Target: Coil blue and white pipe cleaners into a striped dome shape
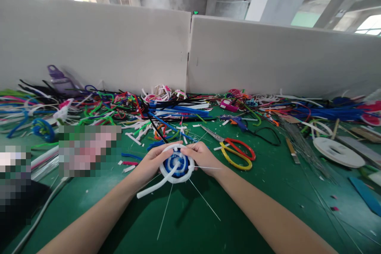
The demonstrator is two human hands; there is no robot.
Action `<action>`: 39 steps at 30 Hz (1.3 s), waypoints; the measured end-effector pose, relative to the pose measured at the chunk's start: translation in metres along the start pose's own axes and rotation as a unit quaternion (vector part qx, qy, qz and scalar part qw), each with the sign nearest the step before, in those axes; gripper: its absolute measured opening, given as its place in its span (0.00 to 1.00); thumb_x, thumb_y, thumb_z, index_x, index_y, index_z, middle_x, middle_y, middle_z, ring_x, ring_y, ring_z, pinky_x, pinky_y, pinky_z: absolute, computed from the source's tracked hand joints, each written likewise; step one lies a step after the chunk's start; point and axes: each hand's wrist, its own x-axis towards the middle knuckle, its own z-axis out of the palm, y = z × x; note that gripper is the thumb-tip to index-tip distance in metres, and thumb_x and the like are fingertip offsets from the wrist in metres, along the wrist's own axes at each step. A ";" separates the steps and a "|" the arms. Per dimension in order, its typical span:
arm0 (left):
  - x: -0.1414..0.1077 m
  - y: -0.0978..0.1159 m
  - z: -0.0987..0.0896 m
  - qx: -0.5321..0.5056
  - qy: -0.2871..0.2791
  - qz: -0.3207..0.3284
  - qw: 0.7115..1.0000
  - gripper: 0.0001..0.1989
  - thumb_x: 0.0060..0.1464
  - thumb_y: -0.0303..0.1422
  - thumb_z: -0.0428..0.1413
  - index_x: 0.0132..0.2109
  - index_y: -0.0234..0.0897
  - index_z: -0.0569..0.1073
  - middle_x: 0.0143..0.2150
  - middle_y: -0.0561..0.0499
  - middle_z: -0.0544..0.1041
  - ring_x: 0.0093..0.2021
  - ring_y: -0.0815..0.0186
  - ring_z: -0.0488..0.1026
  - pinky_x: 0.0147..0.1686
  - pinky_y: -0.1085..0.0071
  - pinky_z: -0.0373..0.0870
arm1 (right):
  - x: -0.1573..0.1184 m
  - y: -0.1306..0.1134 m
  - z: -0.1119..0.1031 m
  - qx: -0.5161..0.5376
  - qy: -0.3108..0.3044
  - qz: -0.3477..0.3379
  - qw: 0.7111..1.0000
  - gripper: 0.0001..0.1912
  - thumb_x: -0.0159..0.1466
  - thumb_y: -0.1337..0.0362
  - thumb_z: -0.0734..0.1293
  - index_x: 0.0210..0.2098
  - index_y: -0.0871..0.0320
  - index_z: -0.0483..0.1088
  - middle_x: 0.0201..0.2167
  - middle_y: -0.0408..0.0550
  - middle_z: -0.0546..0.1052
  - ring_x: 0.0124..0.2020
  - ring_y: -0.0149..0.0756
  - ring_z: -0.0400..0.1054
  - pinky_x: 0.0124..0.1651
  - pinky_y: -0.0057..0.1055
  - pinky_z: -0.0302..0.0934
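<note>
Between my two hands is a small round piece woven from blue and white pipe cleaners [185, 175], held a little above the green table. Thin straight wires stick out from it on several sides, and a loose white pipe-cleaner end [149, 191] hangs toward the lower left. My left hand [157, 159] grips the left rim, with the thumb on top. On the right rim, my right hand [203, 158] presses its thumb near the upper edge. The fingers underneath are mostly hidden. Scissors with red and yellow handles [239, 154] lie just right of my right hand.
Heaps of coloured pipe cleaners [178, 109] line the back, below a white partition [95, 43]. At right lie a bundle of wires [306, 147], a white spool [339, 152] and a box cutter [292, 151]. A purple bottle [61, 81] and a blue glue gun [236, 122] stand farther back.
</note>
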 end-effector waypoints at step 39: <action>0.004 0.006 0.005 -0.036 0.106 0.074 0.991 0.15 0.49 0.36 0.60 0.45 0.41 0.72 0.35 0.53 0.74 0.29 0.70 0.70 0.28 0.74 0.69 | 0.008 0.002 -0.002 0.083 0.159 -0.033 0.983 0.17 0.51 0.53 0.69 0.19 0.61 0.68 0.09 0.34 0.60 0.10 0.20 0.48 0.11 0.21 0.40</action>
